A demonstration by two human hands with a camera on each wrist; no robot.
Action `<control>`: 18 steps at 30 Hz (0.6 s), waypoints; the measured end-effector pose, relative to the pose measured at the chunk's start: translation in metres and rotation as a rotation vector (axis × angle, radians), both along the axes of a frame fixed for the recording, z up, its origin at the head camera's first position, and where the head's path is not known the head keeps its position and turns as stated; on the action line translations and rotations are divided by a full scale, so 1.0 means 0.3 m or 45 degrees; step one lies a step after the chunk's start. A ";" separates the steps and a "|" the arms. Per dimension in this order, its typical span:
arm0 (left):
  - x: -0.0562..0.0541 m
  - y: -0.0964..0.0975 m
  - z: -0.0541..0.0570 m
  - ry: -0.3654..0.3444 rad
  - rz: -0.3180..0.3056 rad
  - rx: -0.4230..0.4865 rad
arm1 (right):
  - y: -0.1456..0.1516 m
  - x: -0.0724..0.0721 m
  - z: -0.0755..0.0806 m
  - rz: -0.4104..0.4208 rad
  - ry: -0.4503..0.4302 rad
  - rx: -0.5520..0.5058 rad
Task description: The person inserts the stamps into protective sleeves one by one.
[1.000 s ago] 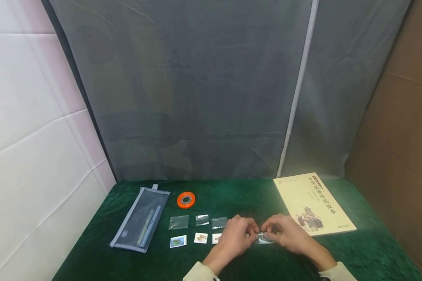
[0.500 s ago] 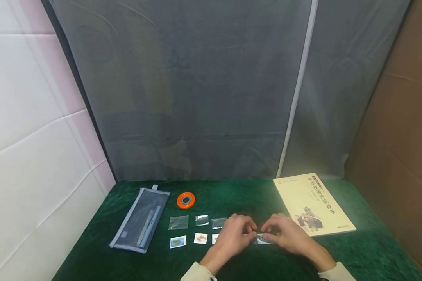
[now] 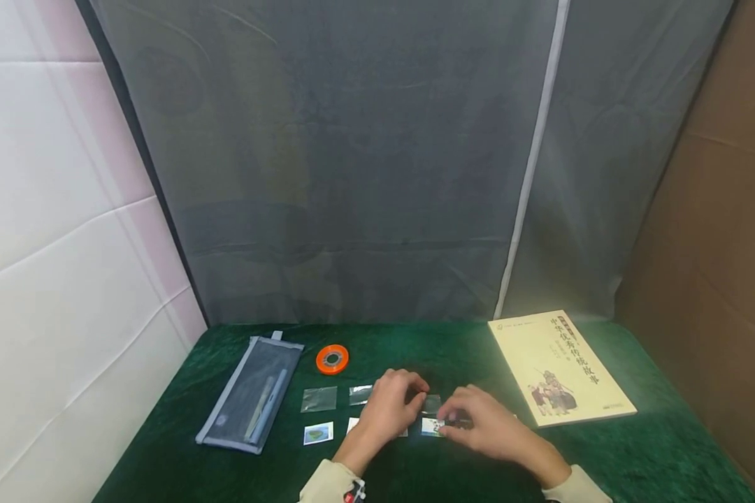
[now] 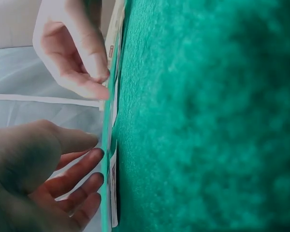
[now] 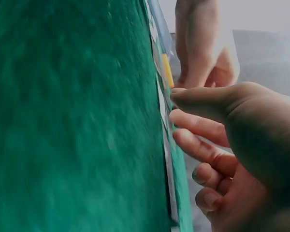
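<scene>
In the head view, my left hand (image 3: 386,412) hovers over or rests on the row of small items, its loosely bent fingers near a clear plastic piece (image 3: 431,404). Thumb and fingers stand apart on this left hand (image 4: 38,179) in the left wrist view. Just below the clear piece lies a small picture card (image 3: 431,427). My right hand (image 3: 487,425) has its fingertips at that card's right edge; whether they touch it I cannot tell. A gap shows between thumb and forefinger of the right hand (image 5: 232,140) in the right wrist view. Both hands cover parts of the row.
Further left lie another picture card (image 3: 318,433) and clear plastic pieces (image 3: 319,399). An orange ring-shaped roll (image 3: 333,359) is behind them. A mesh zip pouch (image 3: 252,391) with pens lies at left, a yellow book (image 3: 560,367) at right, all on green cloth (image 3: 409,346).
Both hands have moved left along the row, the left hand also a little farther back. The picture card and clear piece between them have come into sight.
</scene>
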State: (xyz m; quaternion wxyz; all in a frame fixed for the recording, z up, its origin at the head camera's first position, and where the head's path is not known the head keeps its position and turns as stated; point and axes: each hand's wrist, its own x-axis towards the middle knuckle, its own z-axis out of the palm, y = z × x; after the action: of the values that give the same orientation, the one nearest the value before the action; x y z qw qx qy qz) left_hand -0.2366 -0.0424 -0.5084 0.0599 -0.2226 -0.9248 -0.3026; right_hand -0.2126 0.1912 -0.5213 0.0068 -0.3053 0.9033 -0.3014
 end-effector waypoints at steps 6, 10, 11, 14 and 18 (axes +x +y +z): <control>-0.005 -0.007 0.005 -0.077 -0.025 -0.014 | -0.046 0.006 0.004 -0.014 -0.065 0.032; -0.004 -0.007 0.005 -0.100 -0.031 -0.023 | -0.050 0.012 0.003 -0.042 -0.075 0.012; -0.005 -0.008 0.005 -0.098 -0.033 -0.026 | -0.050 0.013 0.002 -0.051 -0.072 0.004; -0.005 -0.013 0.009 -0.093 -0.042 -0.029 | -0.048 0.014 -0.001 -0.080 -0.057 0.003; 0.001 -0.019 0.014 -0.095 -0.048 -0.030 | -0.047 0.013 -0.002 -0.091 -0.054 0.018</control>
State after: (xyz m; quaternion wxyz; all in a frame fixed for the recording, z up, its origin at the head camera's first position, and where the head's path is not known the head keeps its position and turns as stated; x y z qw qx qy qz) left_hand -0.2365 -0.0481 -0.5043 0.0168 -0.2293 -0.9256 -0.3007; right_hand -0.2088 0.1772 -0.5221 0.0173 -0.2661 0.9153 -0.3017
